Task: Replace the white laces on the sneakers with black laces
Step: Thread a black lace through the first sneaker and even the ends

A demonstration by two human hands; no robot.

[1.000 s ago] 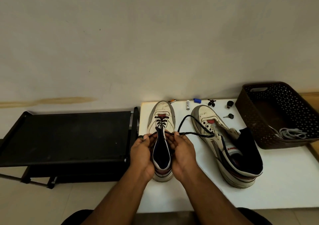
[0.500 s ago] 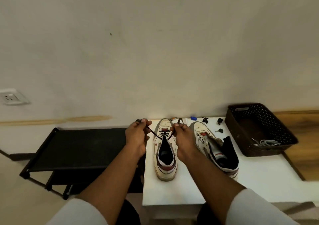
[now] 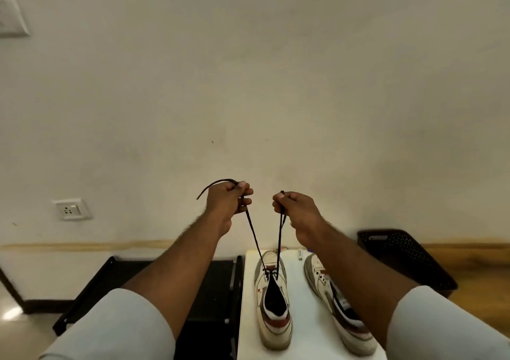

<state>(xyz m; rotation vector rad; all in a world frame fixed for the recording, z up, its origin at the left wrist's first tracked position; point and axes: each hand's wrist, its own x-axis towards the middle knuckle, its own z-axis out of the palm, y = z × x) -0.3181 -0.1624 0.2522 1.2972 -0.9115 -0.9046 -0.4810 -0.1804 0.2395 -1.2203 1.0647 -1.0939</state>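
Black lace [image 3: 255, 238] ends pinched tight in 2 raised grips, left hand [image 3: 226, 205], right hand [image 3: 299, 213], above 2 sneakers [image 3: 273, 299].

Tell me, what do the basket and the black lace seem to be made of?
Basket: probably moulded plastic, dark brown, with regular rows of small holes in its stiff walls. Black lace: likely woven textile cord, matt, thin and flexible, pulled straight between the hands and the sneaker.

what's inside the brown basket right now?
Cannot tell. Only the basket outer wall and rim show behind the right forearm; its inside faces away from the head camera, so any contents are hidden.
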